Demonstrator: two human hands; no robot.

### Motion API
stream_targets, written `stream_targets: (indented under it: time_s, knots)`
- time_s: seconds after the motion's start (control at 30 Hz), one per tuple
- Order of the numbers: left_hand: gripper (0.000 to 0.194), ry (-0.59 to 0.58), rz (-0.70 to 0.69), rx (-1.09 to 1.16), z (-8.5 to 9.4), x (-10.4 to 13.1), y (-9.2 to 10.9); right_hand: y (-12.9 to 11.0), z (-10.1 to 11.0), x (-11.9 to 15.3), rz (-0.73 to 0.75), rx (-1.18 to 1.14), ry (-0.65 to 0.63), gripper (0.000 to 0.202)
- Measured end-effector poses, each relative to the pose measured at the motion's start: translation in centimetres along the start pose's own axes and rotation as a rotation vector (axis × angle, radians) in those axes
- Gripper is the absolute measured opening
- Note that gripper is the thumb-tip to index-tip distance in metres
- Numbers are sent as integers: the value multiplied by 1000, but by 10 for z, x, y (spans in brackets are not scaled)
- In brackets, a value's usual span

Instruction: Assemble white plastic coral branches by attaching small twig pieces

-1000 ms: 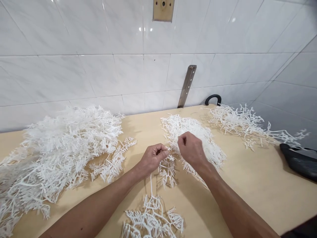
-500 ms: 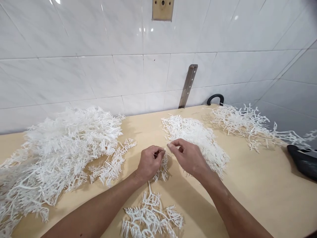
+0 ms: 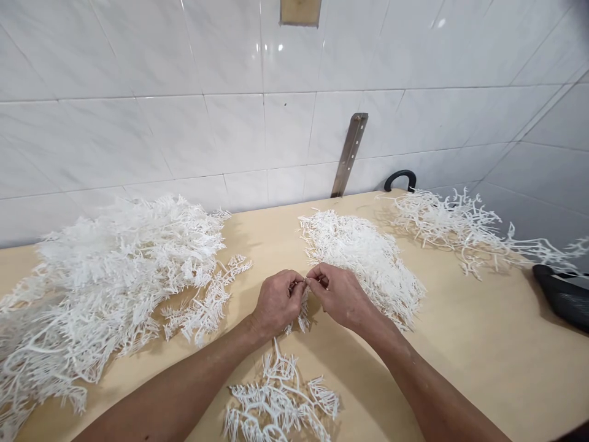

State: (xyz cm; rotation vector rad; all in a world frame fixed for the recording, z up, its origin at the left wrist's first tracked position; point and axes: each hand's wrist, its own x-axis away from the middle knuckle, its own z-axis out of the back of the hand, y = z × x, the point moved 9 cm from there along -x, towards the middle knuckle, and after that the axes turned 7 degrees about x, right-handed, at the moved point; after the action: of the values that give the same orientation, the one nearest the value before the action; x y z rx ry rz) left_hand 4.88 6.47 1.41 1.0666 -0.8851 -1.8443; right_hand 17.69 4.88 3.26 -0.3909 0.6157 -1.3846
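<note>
Near the middle of the table, my left hand (image 3: 280, 299) pinches a white branched plastic piece (image 3: 302, 312), whose twigs hang below the fingers. My right hand (image 3: 335, 293) meets it fingertip to fingertip, its thumb and forefinger closed at the top of that piece; what they grip is too small to make out. Another white branched piece (image 3: 280, 399) lies between my forearms and reaches up toward my left wrist. Just beyond my right hand is a heap of small white twigs (image 3: 363, 258).
A large pile of white branched pieces (image 3: 119, 276) covers the table's left. Bare, thicker white stems (image 3: 446, 224) lie at the back right, near a black curved handle (image 3: 400, 178) and a black object (image 3: 564, 301). A metal strip (image 3: 350, 156) leans on the tiled wall.
My right hand has moved left from beside the twig heap, and its fingertips now meet those of my left hand. The view has tilted slightly down.
</note>
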Motion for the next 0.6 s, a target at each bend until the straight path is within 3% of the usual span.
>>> stream_targets:
  time_s: [0.13, 0.37, 0.43, 0.53, 0.6]
  knots:
    - [15, -27, 16, 8, 0, -2, 3, -6, 0, 2, 93, 143, 57, 18]
    - [15, -146, 262, 262, -8, -7, -12, -16, -1, 1, 204, 297, 175, 22]
    - [17, -154, 278, 334, -9, -6, -11, -9, 18, -3, 157, 308, 291, 23]
    - [24, -140, 282, 447, -7, -6, -9, 11, 62, 0, 32, 285, 552, 15]
    - [30, -98, 328, 535, -4, -6, -12, 27, 86, 4, -44, 225, 654, 11]
